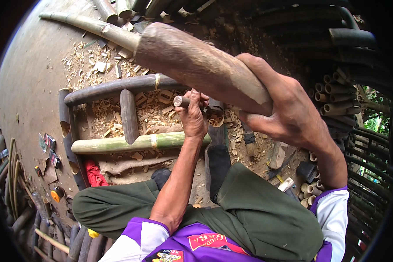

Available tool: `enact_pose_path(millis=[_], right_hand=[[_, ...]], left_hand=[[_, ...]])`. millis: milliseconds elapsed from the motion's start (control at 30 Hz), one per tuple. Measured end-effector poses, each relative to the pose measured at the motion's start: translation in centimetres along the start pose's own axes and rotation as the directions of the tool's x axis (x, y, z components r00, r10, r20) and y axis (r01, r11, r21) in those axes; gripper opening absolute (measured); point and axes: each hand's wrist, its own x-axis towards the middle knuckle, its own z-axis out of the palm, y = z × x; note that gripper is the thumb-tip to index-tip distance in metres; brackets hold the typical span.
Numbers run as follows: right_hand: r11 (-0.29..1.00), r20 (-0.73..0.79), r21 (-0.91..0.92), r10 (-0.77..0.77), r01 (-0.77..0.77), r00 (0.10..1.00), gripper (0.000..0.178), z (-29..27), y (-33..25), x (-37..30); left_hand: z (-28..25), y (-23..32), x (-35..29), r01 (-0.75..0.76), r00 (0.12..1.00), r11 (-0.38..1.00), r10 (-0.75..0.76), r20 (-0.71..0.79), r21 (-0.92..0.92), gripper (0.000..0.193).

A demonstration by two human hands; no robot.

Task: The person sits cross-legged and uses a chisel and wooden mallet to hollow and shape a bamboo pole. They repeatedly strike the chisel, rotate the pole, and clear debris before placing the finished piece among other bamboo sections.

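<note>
My right hand grips a thick dark wooden mallet, raised close to the camera and slanting up to the left. Below it, my left hand is closed round a chisel. The round, pale end of its handle faces up; its blade is hidden behind my fingers. Under my left hand lies a bamboo frame: a dark curved rail, a green rail, a short dark crosspiece and a dark side post with cut holes. Another dark post with a hole stands beside my left hand.
Wood chips litter the ground in and around the frame. A long bamboo pole lies at the far left. Stacked bamboo tubes are at the right. A red cloth and a tape measure lie at the left.
</note>
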Motion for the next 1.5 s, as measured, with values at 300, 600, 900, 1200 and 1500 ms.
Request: enact_pose_path(millis=[300,600,900,1200,1500], right_hand=[[0.914,0.301,-0.364,-0.065,0.178,0.951,0.066,3.8,0.9,1.1],[0.895,0.255,-0.4,-0.095,0.195,0.962,0.074,2.8,-0.7,-0.6],[0.971,0.099,-0.234,-0.027,0.049,0.995,0.095,1.5,0.0,-2.8],[0.996,-0.181,0.04,0.088,-0.082,0.979,0.093,1.7,0.7,-6.9],[0.914,-0.193,0.263,0.365,-0.31,0.911,0.086,2.4,1.9,-9.2]], left_hand=[[-0.8,-2.5,-2.8,-0.03,0.999,0.999,0.031,-0.03,0.013,0.051],[0.4,-2.1,-4.5,-0.041,0.987,0.957,-0.006,0.16,0.289,0.069],[2.9,-3.4,-4.7,0.131,0.986,0.968,-0.15,0.073,0.213,0.06],[8.6,-3.2,-5.2,-0.159,0.984,0.804,0.08,0.16,0.573,0.018],[6.4,-0.4,-2.8,-0.135,0.991,0.759,0.114,0.073,0.637,0.025]])
